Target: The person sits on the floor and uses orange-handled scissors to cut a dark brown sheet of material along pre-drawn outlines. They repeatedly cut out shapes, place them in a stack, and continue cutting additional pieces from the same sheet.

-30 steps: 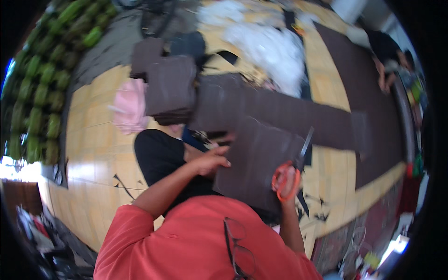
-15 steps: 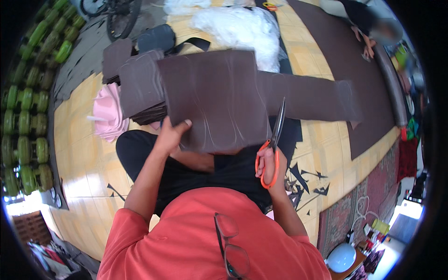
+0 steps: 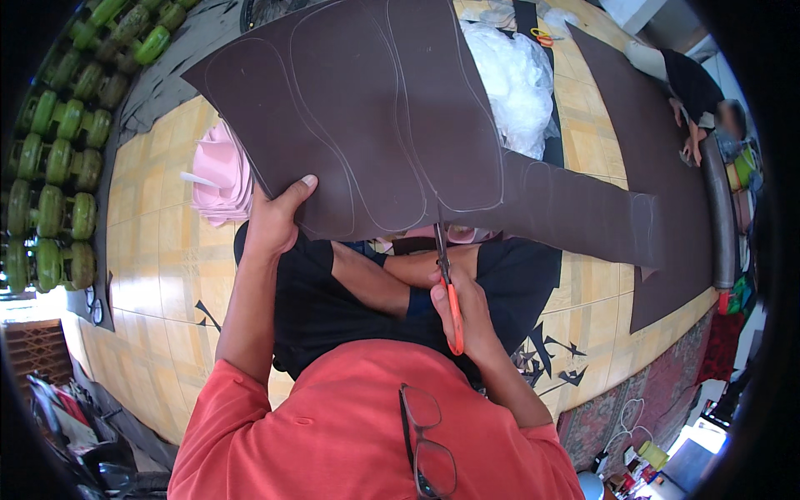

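My left hand [image 3: 277, 218] grips the lower left edge of a dark brown sheet [image 3: 350, 108], thumb on top and fingers hidden beneath. Pale, sole-like outlines are drawn across the sheet, which is held up in front of me at a tilt. In my right hand [image 3: 473, 315] is a pair of scissors [image 3: 454, 317] with orange handles. Their dark blades point away from me and meet the sheet's near edge, beside a drawn curve; the tips are partly hidden. Behind the sheet, a long brown strip [image 3: 575, 204] with faint outlines extends to the right.
Pink sheets [image 3: 221, 179] are stacked at the left, and white plastic [image 3: 512, 87] lies beyond. Dark offcuts [image 3: 546, 350] litter the tiles near my right knee. Another person [image 3: 696, 92] bends over a large brown sheet [image 3: 658, 183] at the far right. Green gas cylinders [image 3: 62, 167] line the left.
The brown sheet has come up and tilted, now hiding the dark stacks behind it. My right hand has moved left, bringing the scissors from beside the sheet to its near edge.
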Available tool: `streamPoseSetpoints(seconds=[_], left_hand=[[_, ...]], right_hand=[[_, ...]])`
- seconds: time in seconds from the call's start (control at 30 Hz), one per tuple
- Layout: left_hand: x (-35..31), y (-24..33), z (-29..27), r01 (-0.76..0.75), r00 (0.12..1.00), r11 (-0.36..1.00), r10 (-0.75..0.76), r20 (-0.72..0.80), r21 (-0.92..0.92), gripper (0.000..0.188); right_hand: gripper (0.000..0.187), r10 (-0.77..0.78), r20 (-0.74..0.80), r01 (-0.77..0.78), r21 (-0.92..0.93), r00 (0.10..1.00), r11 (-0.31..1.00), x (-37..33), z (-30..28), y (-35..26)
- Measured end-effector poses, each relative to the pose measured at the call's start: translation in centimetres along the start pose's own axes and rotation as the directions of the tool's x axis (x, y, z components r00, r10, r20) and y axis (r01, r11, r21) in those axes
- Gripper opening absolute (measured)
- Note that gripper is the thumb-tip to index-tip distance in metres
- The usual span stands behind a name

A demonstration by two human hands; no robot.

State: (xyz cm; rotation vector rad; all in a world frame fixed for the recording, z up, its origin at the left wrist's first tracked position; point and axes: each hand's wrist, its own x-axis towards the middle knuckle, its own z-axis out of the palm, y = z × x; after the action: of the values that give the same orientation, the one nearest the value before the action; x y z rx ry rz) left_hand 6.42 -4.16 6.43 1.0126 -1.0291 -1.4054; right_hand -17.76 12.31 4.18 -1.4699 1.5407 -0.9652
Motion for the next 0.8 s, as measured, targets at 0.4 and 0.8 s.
streamPoseSetpoints(seconds=[0.4, 0.8], left_hand=[[0.6, 0.3, -1.0, 0.084, 0.995, 0.996, -0.082, 0.049, -0.04, 0.039], [-0.3, -1.1, -1.9, 0.206, 0.977, 0.978, -0.208, 0.057, 0.033, 0.044]], right_hand=[[0.033, 0.071, 0.081, -0.083, 0.156, 0.994, 0.984, 0.3, 0.4, 0.1], [0.033, 0.129, 0.079, -0.139, 0.139, 0.989, 0.981, 1.2, 1.0, 0.4]])
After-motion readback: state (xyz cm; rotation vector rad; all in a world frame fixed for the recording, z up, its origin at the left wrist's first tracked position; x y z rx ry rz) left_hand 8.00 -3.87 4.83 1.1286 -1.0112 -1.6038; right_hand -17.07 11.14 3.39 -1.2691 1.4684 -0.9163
